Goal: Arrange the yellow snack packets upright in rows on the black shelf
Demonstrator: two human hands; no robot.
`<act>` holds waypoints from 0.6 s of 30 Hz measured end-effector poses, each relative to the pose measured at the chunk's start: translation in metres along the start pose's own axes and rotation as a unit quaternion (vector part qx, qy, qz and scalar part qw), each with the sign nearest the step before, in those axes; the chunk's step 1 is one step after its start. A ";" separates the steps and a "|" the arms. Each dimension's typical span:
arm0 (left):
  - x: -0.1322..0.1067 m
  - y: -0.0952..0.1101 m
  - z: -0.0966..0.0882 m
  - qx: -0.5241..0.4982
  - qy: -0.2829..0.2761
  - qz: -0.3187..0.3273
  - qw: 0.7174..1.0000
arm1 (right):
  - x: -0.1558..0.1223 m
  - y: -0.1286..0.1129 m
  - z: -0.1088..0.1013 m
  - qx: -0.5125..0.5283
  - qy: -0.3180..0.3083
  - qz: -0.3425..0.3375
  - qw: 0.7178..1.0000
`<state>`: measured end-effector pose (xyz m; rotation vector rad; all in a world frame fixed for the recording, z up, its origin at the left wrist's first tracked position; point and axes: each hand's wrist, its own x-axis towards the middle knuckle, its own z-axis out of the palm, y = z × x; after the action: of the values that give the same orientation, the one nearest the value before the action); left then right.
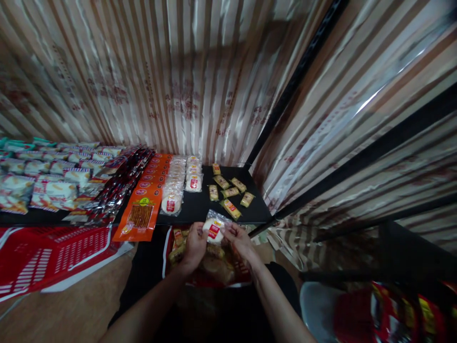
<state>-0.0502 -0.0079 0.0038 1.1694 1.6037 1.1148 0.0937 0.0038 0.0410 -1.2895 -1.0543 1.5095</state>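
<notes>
A wrapped white rice cracker (214, 230) with a red label is held between my two hands, just in front of the black shelf's edge. My left hand (195, 245) pinches its left side, and my right hand (240, 240) grips the right side. Below them is a red basket (165, 257) with a white rim, holding yellow-wrapped snacks and other packets that are partly hidden by my hands. On the shelf (200, 209) beyond, similar rice crackers (170, 202) stand in two overlapping rows. Several small yellow-wrapped snacks (230, 192) lie loosely to their right.
Orange snack packs (143, 200), dark shiny packets (117, 186) and white-wrapped snacks (53, 190) fill the shelf's left. A red basket (53, 257) sits at lower left. Black metal posts (293, 90) and striped curtains (160, 85) stand behind. Red packets (392, 309) are at lower right.
</notes>
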 end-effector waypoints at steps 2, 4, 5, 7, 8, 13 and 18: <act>0.006 0.003 -0.002 0.005 0.015 0.006 1.000 | 0.006 0.002 0.006 0.006 -0.001 -0.013 1.000; 0.011 0.007 -0.007 0.032 0.034 0.020 0.999 | 0.014 0.003 0.012 -0.001 0.003 -0.024 1.000; 0.012 0.011 -0.009 0.050 0.046 0.029 0.997 | 0.020 0.003 0.015 -0.006 0.004 -0.031 1.000; 0.014 0.017 -0.015 0.091 0.080 0.062 0.991 | 0.034 0.001 0.021 -0.023 0.006 -0.045 0.999; 0.014 0.020 -0.017 0.111 0.095 0.085 0.986 | 0.042 0.000 0.024 -0.035 0.008 -0.054 0.998; 0.019 0.024 -0.020 0.184 0.073 0.178 0.964 | 0.089 -0.010 0.040 -0.147 0.023 -0.089 0.985; 0.045 0.020 -0.016 0.227 0.035 0.152 0.961 | 0.125 -0.023 0.058 -0.280 0.044 -0.115 0.952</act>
<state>-0.0702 0.0362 0.0213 1.7416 1.8363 1.0092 0.0268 0.1264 0.0368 -1.5289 -1.5833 0.9952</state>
